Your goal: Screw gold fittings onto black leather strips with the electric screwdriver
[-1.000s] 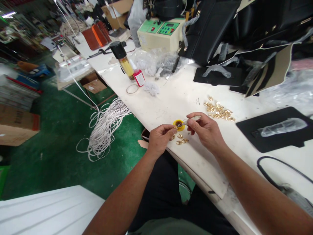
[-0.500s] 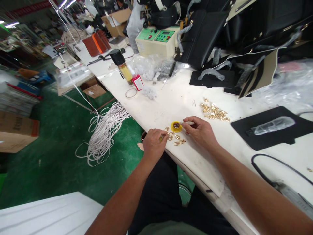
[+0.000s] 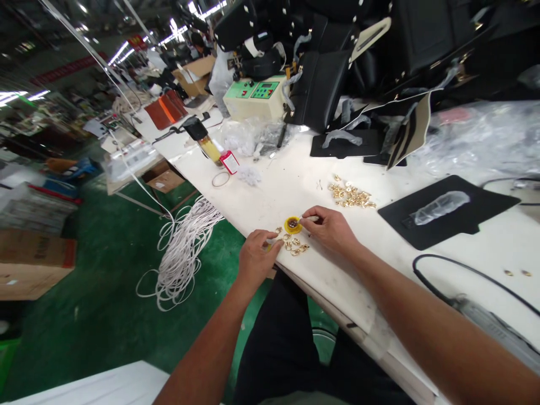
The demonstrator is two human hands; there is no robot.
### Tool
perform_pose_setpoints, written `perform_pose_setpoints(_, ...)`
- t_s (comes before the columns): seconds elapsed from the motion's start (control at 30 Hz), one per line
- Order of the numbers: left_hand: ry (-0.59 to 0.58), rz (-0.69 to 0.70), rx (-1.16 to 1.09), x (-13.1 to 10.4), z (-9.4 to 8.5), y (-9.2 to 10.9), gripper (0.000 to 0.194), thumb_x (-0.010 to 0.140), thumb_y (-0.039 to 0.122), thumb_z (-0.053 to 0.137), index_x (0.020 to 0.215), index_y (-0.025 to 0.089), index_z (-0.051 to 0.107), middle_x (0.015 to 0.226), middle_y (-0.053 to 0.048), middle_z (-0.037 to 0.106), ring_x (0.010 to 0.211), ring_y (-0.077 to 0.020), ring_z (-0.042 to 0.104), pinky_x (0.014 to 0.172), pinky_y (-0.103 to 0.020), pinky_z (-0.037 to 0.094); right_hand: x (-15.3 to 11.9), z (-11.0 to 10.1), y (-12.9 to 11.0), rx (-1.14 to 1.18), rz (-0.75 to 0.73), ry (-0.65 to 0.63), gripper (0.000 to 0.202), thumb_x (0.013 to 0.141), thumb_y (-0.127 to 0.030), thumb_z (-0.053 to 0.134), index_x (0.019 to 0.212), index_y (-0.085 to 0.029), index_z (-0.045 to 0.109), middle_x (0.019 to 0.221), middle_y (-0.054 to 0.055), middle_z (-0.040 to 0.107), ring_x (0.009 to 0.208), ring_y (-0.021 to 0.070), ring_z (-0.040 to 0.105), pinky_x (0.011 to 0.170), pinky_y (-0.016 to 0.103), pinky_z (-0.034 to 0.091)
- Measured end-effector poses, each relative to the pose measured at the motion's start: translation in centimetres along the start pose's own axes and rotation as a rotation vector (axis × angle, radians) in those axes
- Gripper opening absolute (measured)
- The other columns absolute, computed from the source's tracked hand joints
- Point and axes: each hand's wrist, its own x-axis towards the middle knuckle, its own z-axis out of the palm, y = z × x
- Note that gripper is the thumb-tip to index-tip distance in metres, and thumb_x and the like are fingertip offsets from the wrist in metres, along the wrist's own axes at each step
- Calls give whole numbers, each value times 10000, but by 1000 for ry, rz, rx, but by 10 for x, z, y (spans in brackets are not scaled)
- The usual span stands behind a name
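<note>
A worker's right hand pinched a slim, pale tool at the right edge of a yellow dish on a white table. The left hand, thumb and forefinger apart, was beside gold fittings on the dish's near side.

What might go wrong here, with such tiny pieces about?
The small gold pieces lie near the table edge, so the left hand might nudge one off. The right hand holds a thin tool at the yellow dish; a slip could tip it or smear its dark contents.
</note>
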Motion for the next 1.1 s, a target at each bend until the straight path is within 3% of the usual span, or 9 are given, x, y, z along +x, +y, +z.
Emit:
perform_pose_setpoints(0.17,88,47,8,11,-13,23,128,924,303,712,1027,234,742,987,-27,733,745,-157,637,704,-301,526,1,-1,-4,-12,-10,5,182,854,-373,699,890,-207,765,746,14,723,633,144,571,603,281,401)
perform_pose_setpoints(0.33,83,292,-5,51,-16,78,146,948,296,687,1065,232,747,984,-42,738,778,-170,629,787,-310,518,2,-1,-4,46,-42,24,168,856,-346,664,865,-201,747,741,0,709,650,141,566,608,269,380)
perform_pose_setpoints(0.47,-150,416,92,102,8,128,122,925,254,693,1006,258,784,991,-47,758,891,-213,657,824,-317,468,6,3,3,50,-60,52,95,801,-241,650,733,-178,671,685,18,676,656,160,541,594,284,347)
perform_pose_setpoints(0.57,-419,346,239,140,40,147,68,852,248,747,790,242,776,918,-58,746,869,-241,639,758,-318,413,9,4,6,52,-42,66,160,777,-243,665,649,-187,587,600,19,617,610,159,492,553,292,303)
perform_pose_setpoints(0.67,-532,304,282,167,71,150,224,734,183,799,553,216,671,688,-60,673,790,-251,625,718,-313,377,9,3,4,76,-51,63,174,801,-256,643,654,-196,573,629,12,629,621,155,510,554,284,306)
perform_pose_setpoints(0.8,-582,261,256,183,95,143,286,632,166,826,458,215,604,596,-65,627,772,-267,637,714,-314,376,8,-1,-2,98,-68,50,122,813,-244,636,702,-196,620,722,17,692,661,165,566,580,283,332)
perform_pose_setpoints(0.97,-595,185,98,187,104,136,309,575,201,849,430,230,578,519,-34,587,693,-237,625,668,-297,400,8,0,-1,128,-90,33,79,828,-223,637,794,-191,701,842,31,764,741,195,647,634,287,405)
perform_pose_setpoints(1.1,-564,113,-99,188,97,131,217,560,109,814,467,228,657,563,-22,648,679,-220,629,697,-306,441,7,0,1,166,-69,2,116,845,-274,664,877,-203,749,838,25,771,720,184,659,639,280,449)
